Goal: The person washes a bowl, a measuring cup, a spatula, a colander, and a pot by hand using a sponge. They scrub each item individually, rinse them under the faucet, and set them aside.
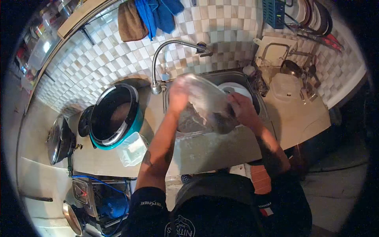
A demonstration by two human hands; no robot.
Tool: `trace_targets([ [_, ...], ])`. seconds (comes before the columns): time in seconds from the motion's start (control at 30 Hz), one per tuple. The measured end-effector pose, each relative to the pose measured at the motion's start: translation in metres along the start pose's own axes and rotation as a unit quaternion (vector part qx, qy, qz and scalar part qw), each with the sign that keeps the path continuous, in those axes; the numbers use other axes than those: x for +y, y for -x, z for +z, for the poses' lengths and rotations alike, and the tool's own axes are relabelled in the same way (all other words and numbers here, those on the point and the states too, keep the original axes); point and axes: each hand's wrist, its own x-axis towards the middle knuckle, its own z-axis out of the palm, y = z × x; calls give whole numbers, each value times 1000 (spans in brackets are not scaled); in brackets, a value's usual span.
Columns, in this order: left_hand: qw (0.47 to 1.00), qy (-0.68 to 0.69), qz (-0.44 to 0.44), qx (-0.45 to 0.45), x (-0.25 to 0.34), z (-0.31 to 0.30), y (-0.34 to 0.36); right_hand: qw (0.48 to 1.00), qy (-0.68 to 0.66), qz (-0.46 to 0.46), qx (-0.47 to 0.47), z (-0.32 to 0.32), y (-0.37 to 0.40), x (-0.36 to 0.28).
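Far left of the sink [237, 76], a teal cooker [114, 116] stands open on the worktop [292, 118], with a clear plastic tub [132, 148] just in front of it. The tap [173, 43] arches over the sink's left corner. Your left arm reaches forward from the elbow, and your left hand [177, 94] is raised and clamped on the left rim of a metal pan [205, 102]. You hold the pan tilted above the sink. Behind the pan, a white plate [235, 88] lies in the sink. Your right arm bends in from the right. Your right hand [242, 108] curls against the pan's lower right edge, but blur hides whether it grips.
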Motion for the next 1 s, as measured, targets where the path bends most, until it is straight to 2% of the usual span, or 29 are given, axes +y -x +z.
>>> trace_targets([
  [0.03, 998, -38, -52, 22, -16, -12, -7, 996, -59, 69, -4, -8, -1, -4],
  [0.07, 980, 130, -143, 49, -9, -11, -3, 984, -117, 138, -1, -15, -2, -8],
  [0.1, 926, 293, -229, 70, -1, -7, 12, 961, -175, 213, 14, -22, -5, -15],
  [0.13, 838, 444, -307, 84, 5, -2, 24, 929, -232, 288, 32, -24, -7, -18],
  [0.23, 825, 494, -245, 123, -40, 27, 65, 822, -438, 328, 156, -3, -8, -17],
  [0.27, 826, 490, -235, 152, -29, 41, 71, 907, -273, 282, 151, 5, -5, -14],
  [0.3, 826, 484, -224, 182, -17, 57, 79, 959, -98, 226, 136, 15, 0, -10],
  [0.33, 826, 476, -214, 214, -7, 74, 87, 975, 9, 174, 137, 32, 3, -5],
  [0.37, 852, 429, -157, 257, -20, 95, 95, 974, 122, 124, 148, 49, 6, 1],
  [0.4, 917, 268, -117, 270, -32, 113, 109, 965, 167, 82, 183, 71, 3, 12],
  [0.43, 946, 94, -86, 298, -44, 131, 123, 968, 136, 94, 187, 79, -2, 9],
  [0.47, 958, 63, -58, 272, -15, 129, 119, 970, 105, 105, 192, 87, -6, 6],
  [0.5, 968, 33, -29, 247, 15, 128, 115, 972, -1, 169, 163, 84, -13, -6],
  [0.57, 983, -83, 83, 141, 55, 109, 96, 976, -58, 176, 115, 84, -15, -6],
  [0.63, 971, -159, 175, 13, 59, 81, 59, 994, 39, 65, 75, 88, -11, 10],
  [0.67, 990, -15, 136, -19, 47, 76, 36, 996, 7, 83, 36, 88, -8, 3],
  [0.73, 984, -64, 123, -111, 31, 58, -6, 994, -39, 104, -20, 77, -10, -17],
  [0.77, 941, -256, 145, -169, 36, 43, -26, 992, -53, 108, -38, 73, -12, -24],
  [0.8, 859, -435, 158, -220, 49, 36, -36, 993, -51, 99, -38, 69, -17, -25],
  [0.83, 944, -260, 53, -197, 84, 33, -22, 994, -49, 88, -39, 68, -20, -25],
  [0.87, 946, -282, 102, -122, 101, 41, 3, 969, -162, 185, -24, 68, -21, -23],
  [0.9, 940, -301, 152, -46, 116, 57, 28, 922, -271, 278, -6, 67, -23, -19],
  [0.97, 907, -347, 238, 28, 112, 61, 68, 904, -304, 296, 59, 86, -9, 13],
  [1.0, 930, -307, 201, 36, 73, 58, 90, 941, -229, 226, 107, 124, 16, 54],
])
